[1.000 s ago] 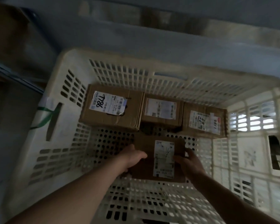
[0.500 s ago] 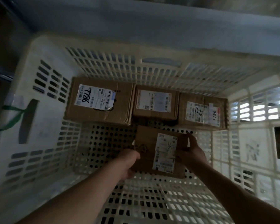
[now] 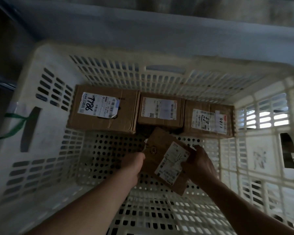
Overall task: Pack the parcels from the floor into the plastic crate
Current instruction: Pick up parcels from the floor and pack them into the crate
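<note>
Both hands, left hand (image 3: 134, 164) and right hand (image 3: 199, 164), grip the parcel (image 3: 157, 156) angled upper-left to lower-right over the perforated crate (image 3: 109, 150) floor, dim room.

Held parcel (image 3: 166, 160) now turned askew, far corner nearer the back row

Three parcels sit side by side in the crate (image 3: 109, 68) along its far wall: left parcel (image 3: 126, 114), middle parcel (image 3: 159, 110), right parcel (image 3: 209, 118). Nearer, a fourth parcel (image 3: 159, 155) lies tilted between both hands, left hand (image 3: 132, 162), right hand (image 3: 200, 162).
</note>
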